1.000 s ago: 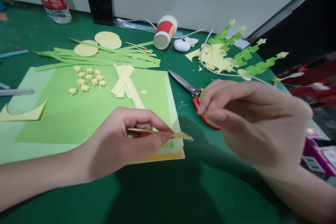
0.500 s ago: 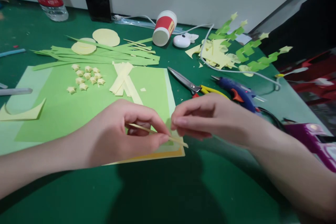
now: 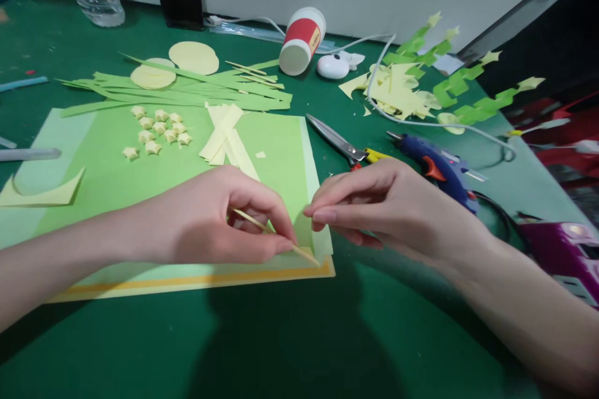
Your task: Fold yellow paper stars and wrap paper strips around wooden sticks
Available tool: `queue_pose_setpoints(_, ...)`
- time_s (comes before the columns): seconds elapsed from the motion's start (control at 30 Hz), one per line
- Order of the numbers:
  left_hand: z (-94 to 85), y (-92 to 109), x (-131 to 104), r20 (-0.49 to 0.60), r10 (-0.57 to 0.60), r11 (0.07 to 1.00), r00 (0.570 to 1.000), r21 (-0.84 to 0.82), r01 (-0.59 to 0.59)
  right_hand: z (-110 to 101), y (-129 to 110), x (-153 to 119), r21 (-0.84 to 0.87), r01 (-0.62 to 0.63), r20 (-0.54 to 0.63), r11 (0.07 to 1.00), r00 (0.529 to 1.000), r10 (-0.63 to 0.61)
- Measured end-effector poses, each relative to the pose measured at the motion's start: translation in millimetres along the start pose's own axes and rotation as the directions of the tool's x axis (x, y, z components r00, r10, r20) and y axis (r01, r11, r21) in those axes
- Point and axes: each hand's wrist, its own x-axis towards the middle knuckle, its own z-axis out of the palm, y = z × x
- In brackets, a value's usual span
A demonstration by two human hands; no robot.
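Green table [image 3: 116,349] under everything. On it, overlapping green and pale paper sheets [image 3: 154,177], an orange-yellow edge showing along the near side. Left hand [image 3: 224,215] is above the sheets, closed, thumb and index pinching a thin yellow strip [image 3: 253,219]. Right hand [image 3: 397,212] is just beside it, near the right edge of the sheets, fingertips drawn together; can't tell if anything small is pinched there.

Change over the last second: right hand is down from its raised spot over the scissors, now near the strip's free end, no visible contact. Strip slopes down more steeply and its tip now sits over the sheets' near right corner instead of past their edge; can't tell if it touches paper. Reads as both hands attending to one strip, left steadying, right within easy reach.

Behind: long green strips [image 3: 140,95] beyond the sheets. Blue glue gun [image 3: 440,165] past the right hand, now uncovered. Scissors [image 3: 337,140] beside the sheets, handles partly hidden by the right hand. Crossed pale strips [image 3: 224,137] on the sheets; folded paper stars [image 3: 160,128] left of them, unmoved. One tiny scrap [image 3: 261,154] right of the crossed strips.
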Motion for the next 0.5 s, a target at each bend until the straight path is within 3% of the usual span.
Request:
queue_pose_setpoints(0.13, -3.8, 1.4, 1.2, 0.041, -0.019, 0.999, 0.999, 0.040, 0.018, -0.2, 0.3, 1.5, -0.058, 0.077, -0.131, 0.995, 0.988, -0.084)
queue_pose_setpoints(0.23, -4.2, -0.6, 0.6, 0.008, -0.020, 0.997, 1.000, 0.080, 0.019, -6.9, -3.5, 5.3, -0.063, 0.183, -0.207, 0.981, 0.959, -0.192)
queue_pose_setpoints(0.33, -3.3, -3.4, -1.2, -0.048, -0.007, 0.995, 0.999, 0.098, 0.012, -23.5, -9.3, 8.8, -0.203, 0.252, -0.302, 0.946, 0.903, -0.306)
queue_pose_setpoints(0.5, -3.5, -5.4, -2.4, -0.070, 0.012, 0.995, 0.997, 0.102, -0.005, -55.3, -12.5, 8.7, -0.477, 0.172, -0.457, 0.862, 0.789, -0.410)
